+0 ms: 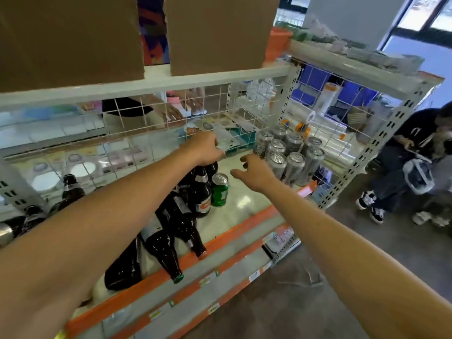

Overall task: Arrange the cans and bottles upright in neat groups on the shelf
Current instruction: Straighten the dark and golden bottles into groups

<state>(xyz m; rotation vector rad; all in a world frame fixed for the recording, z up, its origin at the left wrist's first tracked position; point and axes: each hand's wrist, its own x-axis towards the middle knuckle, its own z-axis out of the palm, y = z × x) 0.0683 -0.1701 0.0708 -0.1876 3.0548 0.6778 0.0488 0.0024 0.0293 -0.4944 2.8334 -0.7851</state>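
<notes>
Silver metal cans [288,152] grouped upright at right end of cream steel shelf [245,201]; green can [220,189] upright. 3 dark glass bottles [184,225] lie tipped, undone. Left hand [204,148] over bottle tops, cannot tell grip; right hand [254,173] slack, empty.

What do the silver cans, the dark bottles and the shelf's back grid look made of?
Silver cans: likely aluminium, with a dull metallic sheen and pull-tab tops. Dark bottles: probably glass, glossy with sharp highlights, though plastic is possible. Back grid: thin metal wire, seemingly white-coated.
</notes>
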